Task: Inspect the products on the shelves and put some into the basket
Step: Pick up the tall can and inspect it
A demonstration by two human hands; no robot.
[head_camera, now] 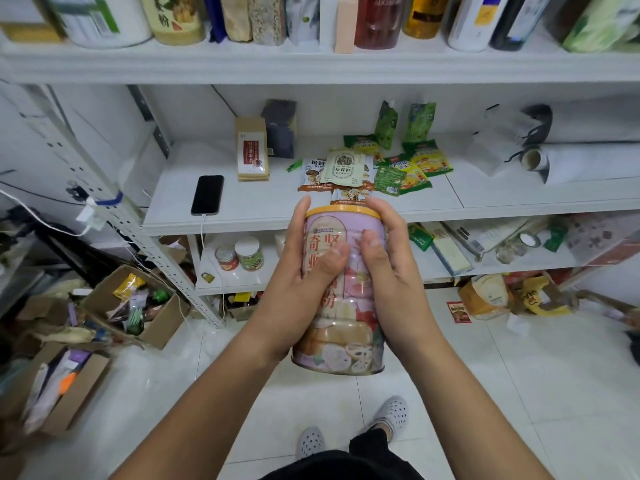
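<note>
Both hands on one tall pink-lilac cylindrical tin w/ yellow lid (341,292), held upright in front of the white middle shelf (263,206), off its front edge. Left hand (298,271) wraps the tin's left side, thumb across label; right hand (388,258) wraps the right side. Black phone (207,194) lies near the shelf's front-left corner; pile of green and beige sachets (377,166) mid-shelf.

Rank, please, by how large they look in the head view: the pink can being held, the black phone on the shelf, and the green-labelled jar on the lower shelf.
1. Pink can, held in both hands; it is nearest the camera, which inflates it.
2. Black phone.
3. Green-labelled jar.
</note>
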